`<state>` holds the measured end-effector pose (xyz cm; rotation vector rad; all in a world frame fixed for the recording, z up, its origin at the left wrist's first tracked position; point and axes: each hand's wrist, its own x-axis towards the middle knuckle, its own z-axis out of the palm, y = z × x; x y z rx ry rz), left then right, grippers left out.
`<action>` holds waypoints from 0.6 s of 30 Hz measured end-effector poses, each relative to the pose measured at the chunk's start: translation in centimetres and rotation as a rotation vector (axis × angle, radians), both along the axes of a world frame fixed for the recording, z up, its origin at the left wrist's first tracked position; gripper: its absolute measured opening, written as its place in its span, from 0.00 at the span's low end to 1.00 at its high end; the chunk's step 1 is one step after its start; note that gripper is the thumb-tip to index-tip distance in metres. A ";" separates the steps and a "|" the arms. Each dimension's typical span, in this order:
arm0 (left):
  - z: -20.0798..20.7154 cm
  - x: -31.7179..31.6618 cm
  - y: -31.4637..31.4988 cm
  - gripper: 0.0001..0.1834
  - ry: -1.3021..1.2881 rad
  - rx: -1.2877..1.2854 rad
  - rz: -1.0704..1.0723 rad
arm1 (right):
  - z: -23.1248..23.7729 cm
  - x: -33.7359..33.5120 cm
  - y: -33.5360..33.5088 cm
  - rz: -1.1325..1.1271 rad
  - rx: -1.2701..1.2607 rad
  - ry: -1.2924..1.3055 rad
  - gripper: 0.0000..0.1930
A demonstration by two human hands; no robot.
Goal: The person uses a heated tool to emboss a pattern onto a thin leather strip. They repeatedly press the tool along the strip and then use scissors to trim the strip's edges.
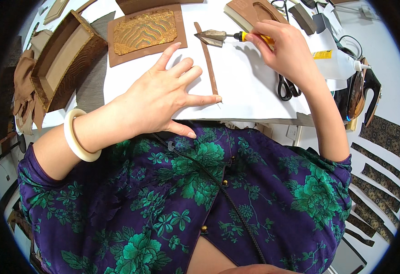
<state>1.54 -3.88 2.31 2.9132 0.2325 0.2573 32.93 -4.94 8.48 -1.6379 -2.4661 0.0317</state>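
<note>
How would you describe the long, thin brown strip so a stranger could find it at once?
On the white work surface, find the brown rectangular panel bearing a wavy golden relief. Just right of it lies the thin brown strip, its near end at the index fingertip of the left hand. Unlike the broad, ornate panel, it is narrow and plain.

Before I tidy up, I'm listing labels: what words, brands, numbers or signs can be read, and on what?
Yellow label on the white bottle: dark print, too small to read reliably.
Brown panel with the recess: faint marks, too blurred to read.
I can make out no other text.
</note>
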 end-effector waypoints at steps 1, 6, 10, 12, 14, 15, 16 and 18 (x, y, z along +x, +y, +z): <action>0.0 0.0 0.0 0.48 0.000 0.000 -0.001 | -0.2 0.1 0.3 0.005 0.010 0.002 0.10; 0.0 0.0 0.1 0.48 -0.010 0.001 -0.008 | -0.2 0.0 1.2 0.001 0.002 -0.038 0.10; 0.1 0.1 0.0 0.47 0.002 -0.001 -0.010 | -0.4 0.3 1.7 -0.014 -0.001 -0.075 0.12; 0.2 0.1 0.0 0.48 0.011 -0.002 -0.009 | -0.6 0.5 1.9 -0.023 0.003 -0.072 0.13; -0.2 0.1 0.1 0.48 -0.024 -0.019 -0.012 | -0.6 0.4 2.3 -0.026 -0.002 -0.077 0.13; -0.5 0.1 0.1 0.48 -0.040 -0.027 -0.013 | -0.6 0.3 2.5 -0.021 0.007 -0.079 0.13; -0.6 0.1 0.1 0.48 -0.033 -0.026 -0.011 | -0.7 0.2 2.7 -0.018 0.016 -0.081 0.13; -0.7 0.1 0.1 0.48 -0.027 -0.025 -0.014 | -0.6 0.3 2.8 -0.023 0.033 -0.067 0.13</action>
